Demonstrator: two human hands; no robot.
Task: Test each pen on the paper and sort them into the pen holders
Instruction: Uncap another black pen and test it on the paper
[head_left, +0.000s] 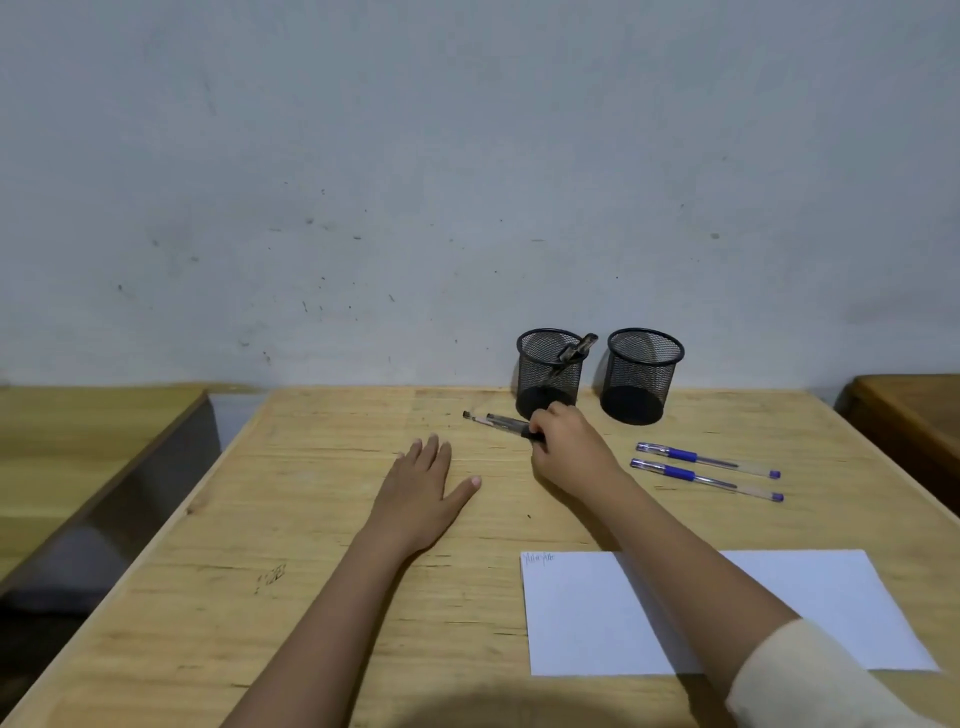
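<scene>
Right hand (563, 447) is closed on the black pens (498, 422), grip pinching the near end of what looks like two pens lying side by side on the surface (311, 519), just in front of the left mesh holder (549, 371). Left hand (423, 488) lies flat on the surface, fingers spread, holding nothing. Long axis of the black pens runs nearly left-right, free end pointing left and slightly away from me; can't tell tip from cap at this range. I judge them light, stiff and slick plastic, likely to roll, so I'd take one mid-barrel near the rubber sleeve rather than at the end. Left holder already has a dark pen leaning in it; right mesh holder (641, 374) looks empty. Two blue pens (706, 470) lie parallel, right of my hand, axis left-right and tilted toward me at the right end. Paper (571, 613) sits near me with a scribble at its top-left corner.
</scene>
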